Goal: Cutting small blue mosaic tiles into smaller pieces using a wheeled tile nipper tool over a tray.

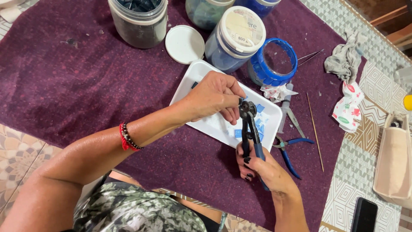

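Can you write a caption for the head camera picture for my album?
Right hand squeezes wheeled nippers; left hand feeds a tile.

The wheeled nippers (248, 124) at the centre of the frame have dull dark metal wheels and arms with smooth blue plastic grips, and the white tray (201, 75) under them looks like smooth, matt foam or plastic. The purple cloth (64, 81) over the table is soft, matt and a little fuzzy. At the upper middle, the jars (234, 41) are glossy clear plastic, and at the right lies a thin wooden stick (315, 133).
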